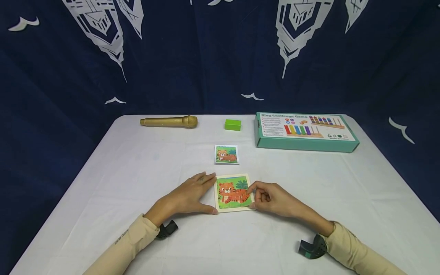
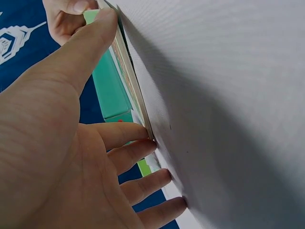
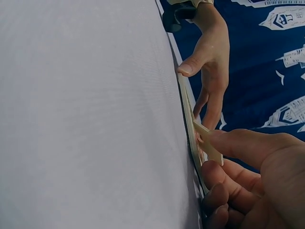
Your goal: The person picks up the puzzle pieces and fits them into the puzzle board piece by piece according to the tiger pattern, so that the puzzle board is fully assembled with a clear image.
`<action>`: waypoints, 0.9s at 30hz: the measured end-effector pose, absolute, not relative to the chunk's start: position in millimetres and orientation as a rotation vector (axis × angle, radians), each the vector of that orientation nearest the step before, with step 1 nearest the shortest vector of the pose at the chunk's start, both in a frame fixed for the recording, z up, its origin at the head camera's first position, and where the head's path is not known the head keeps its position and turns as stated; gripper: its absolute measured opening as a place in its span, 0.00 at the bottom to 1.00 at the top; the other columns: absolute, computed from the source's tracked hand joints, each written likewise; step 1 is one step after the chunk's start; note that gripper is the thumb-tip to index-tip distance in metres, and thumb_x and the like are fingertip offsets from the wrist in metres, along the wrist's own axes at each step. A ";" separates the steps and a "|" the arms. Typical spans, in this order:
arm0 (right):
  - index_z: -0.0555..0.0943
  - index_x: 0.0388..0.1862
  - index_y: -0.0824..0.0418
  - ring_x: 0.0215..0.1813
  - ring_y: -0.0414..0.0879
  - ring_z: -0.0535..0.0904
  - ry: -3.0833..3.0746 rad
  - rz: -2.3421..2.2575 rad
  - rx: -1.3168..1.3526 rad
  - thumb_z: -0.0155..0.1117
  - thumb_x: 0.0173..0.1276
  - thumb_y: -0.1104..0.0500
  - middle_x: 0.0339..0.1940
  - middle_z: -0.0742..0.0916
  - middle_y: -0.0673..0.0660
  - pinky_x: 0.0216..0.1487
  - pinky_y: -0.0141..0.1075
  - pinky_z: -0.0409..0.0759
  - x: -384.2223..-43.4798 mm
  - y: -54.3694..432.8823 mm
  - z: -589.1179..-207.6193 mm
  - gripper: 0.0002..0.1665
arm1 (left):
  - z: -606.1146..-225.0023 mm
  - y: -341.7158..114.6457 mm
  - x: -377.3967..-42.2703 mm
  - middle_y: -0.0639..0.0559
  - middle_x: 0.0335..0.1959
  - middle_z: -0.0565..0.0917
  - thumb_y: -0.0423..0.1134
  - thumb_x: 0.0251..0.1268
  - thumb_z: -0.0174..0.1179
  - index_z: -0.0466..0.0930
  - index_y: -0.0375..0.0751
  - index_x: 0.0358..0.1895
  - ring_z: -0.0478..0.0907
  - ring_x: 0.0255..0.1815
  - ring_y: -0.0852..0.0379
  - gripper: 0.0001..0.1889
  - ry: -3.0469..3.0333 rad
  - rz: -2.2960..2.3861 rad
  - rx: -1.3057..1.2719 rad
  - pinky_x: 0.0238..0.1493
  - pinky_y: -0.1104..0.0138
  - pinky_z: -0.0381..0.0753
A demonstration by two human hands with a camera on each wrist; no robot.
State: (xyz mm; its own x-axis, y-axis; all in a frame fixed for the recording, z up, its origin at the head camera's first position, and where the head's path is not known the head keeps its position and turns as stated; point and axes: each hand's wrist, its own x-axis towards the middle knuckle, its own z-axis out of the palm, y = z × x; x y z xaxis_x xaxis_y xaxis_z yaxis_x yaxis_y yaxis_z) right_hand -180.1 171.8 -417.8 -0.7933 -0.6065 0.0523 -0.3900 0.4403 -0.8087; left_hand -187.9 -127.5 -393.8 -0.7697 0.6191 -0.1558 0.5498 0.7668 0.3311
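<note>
A square wooden tiger puzzle [image 1: 232,209] lies flat on the white table. My left hand [image 1: 187,194] rests at its left edge, thumb at the near corner and fingers stretched out to the far corner; in the left wrist view the thumb [image 2: 97,36] and a fingertip touch the board's side. At the right edge of the puzzle, my right hand [image 1: 275,199] pinches a thin wooden puzzle piece [image 3: 214,153] between thumb and fingers. That piece stands tilted up from the board in the right wrist view. Its printed face is largely hidden.
Just beyond the puzzle lies a small tiger picture card [image 1: 227,154]. Farther back are a green block [image 1: 232,125], a gold microphone [image 1: 168,122] on the left and a teal game box [image 1: 306,144] on the right. A dark blue patterned curtain [image 1: 206,57] hangs behind the table.
</note>
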 end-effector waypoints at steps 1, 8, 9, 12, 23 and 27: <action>0.78 0.47 0.59 0.23 0.33 0.67 2.451 -1.274 -0.868 0.71 0.60 0.58 0.22 0.77 0.46 0.24 0.26 0.66 -180.0 171.7 -417.5 0.18 | -393.7 -127.6 -188.0 0.52 0.77 0.53 0.69 0.51 0.62 0.54 0.40 0.75 0.46 0.77 0.45 0.53 2.708 0.387 0.912 0.72 0.50 0.53; 0.78 0.47 0.59 0.23 0.33 0.67 2.462 -1.250 -0.878 0.71 0.60 0.59 0.22 0.77 0.45 0.24 0.26 0.67 -180.2 171.1 -416.6 0.18 | -393.0 -127.6 -187.6 0.52 0.77 0.53 0.69 0.51 0.63 0.54 0.39 0.75 0.46 0.77 0.45 0.54 2.707 0.387 0.908 0.72 0.49 0.52; 0.78 0.47 0.59 0.23 0.33 0.67 2.463 -1.246 -0.880 0.71 0.60 0.59 0.22 0.77 0.44 0.24 0.26 0.66 -180.1 171.0 -416.4 0.17 | -393.0 -127.6 -187.5 0.52 0.77 0.53 0.69 0.51 0.63 0.54 0.39 0.75 0.46 0.77 0.45 0.54 2.706 0.387 0.907 0.72 0.49 0.52; 0.78 0.46 0.59 0.22 0.32 0.66 2.466 -1.237 -0.893 0.71 0.60 0.60 0.21 0.76 0.44 0.24 0.26 0.66 -180.0 170.4 -416.4 0.17 | -393.0 -127.5 -187.3 0.52 0.77 0.53 0.69 0.51 0.63 0.54 0.39 0.75 0.46 0.77 0.45 0.54 2.708 0.385 0.906 0.72 0.49 0.52; 0.78 0.46 0.60 0.22 0.32 0.65 2.507 -1.192 -0.887 0.71 0.58 0.62 0.21 0.75 0.43 0.24 0.26 0.65 -179.2 168.4 -415.0 0.17 | -394.0 -127.0 -188.0 0.51 0.77 0.53 0.70 0.51 0.62 0.54 0.38 0.75 0.47 0.77 0.44 0.54 2.709 0.381 0.925 0.72 0.48 0.52; 0.78 0.46 0.59 0.23 0.32 0.66 2.507 -1.185 -0.882 0.71 0.58 0.62 0.21 0.75 0.43 0.24 0.26 0.65 -178.9 168.5 -415.7 0.17 | -394.6 -127.1 -188.0 0.51 0.77 0.53 0.70 0.51 0.61 0.54 0.39 0.75 0.46 0.77 0.44 0.54 2.706 0.381 0.922 0.73 0.48 0.52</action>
